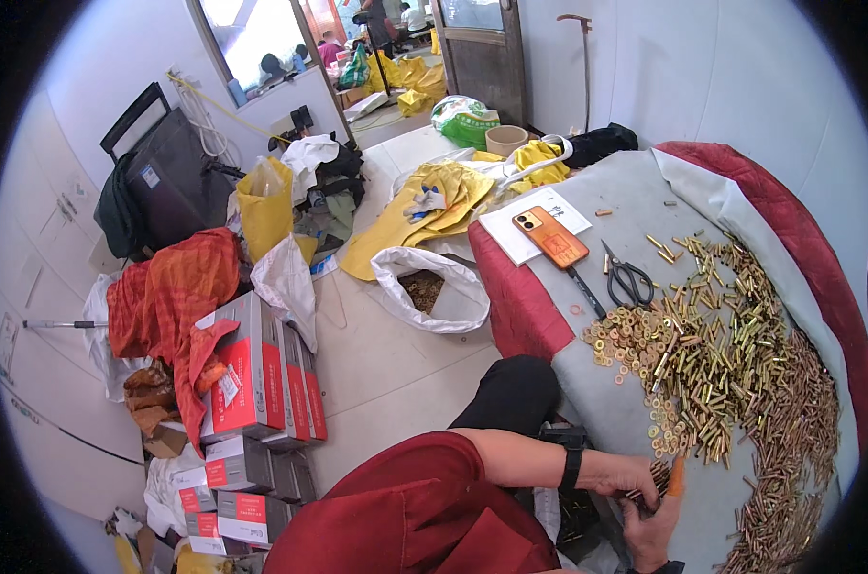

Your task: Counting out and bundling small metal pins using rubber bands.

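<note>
Near the table's front edge my two hands meet around a small bunch of thin brown screw-like pieces (659, 473). My left hand (633, 475), with a black band on its wrist, is closed with its fingertips on the bunch. My right hand (652, 532) curls up from below against the same pieces, one finger in an orange cover (677, 475). Right beside them lie flat brass-coloured washers (665, 426) and a heap of brass-coloured tubes (711, 383). A long pile of brown screw-like pieces (797, 450) spreads along the right.
Black-handled scissors-like pliers (630, 282), an orange phone (550, 237) and white paper (520, 225) lie at the table's far left. A white sack (430, 292) with small parts stands on the floor. Red-and-grey boxes (247, 378) are stacked left. Several people (413, 17) are beyond the doorway.
</note>
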{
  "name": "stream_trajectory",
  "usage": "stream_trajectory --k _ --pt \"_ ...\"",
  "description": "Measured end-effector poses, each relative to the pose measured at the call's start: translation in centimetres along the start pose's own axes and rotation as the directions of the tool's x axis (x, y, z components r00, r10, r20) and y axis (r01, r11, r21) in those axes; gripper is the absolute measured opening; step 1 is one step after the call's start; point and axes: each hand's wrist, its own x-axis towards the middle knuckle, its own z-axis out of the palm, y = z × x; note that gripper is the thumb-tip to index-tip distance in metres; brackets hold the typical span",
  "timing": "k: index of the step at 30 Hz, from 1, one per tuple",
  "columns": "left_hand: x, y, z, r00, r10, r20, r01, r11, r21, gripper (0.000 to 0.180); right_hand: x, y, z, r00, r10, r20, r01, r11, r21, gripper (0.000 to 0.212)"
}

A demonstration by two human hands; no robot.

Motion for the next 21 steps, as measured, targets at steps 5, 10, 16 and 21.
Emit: stream_trajectory --k 5,10,16,21 --pt "-0.2 0.2 0.3 0.997 -0.02 -0.068 0.019 1.0 -0.014 0.011 -0.1 -0.1 -0.3 0.979 -0.202 0.014 0.188 0.883 -0.43 0.092" --pt "-0.4 0.3 0.3 0.998 0.015 -0.066 -0.011 0.998 0.063 0.009 0.4 -1.9 0.3 0.978 -0.209 -0.024 0.181 0.892 -0.414 0.094" --pt "-0.4 0.2 0.5 0.996 0.027 -0.086 -0.013 0.987 0.158 0.007 0.4 -1.2 0.1 0.974 -0.228 0.011 0.206 0.857 -0.473 0.092" --pt "-0.8 0.5 0.5 0.997 0.017 -0.075 -0.007 0.991 0.136 0.007 0.6 -1.1 0.1 0.968 -0.251 0.023 0.232 0.852 -0.47 0.088"
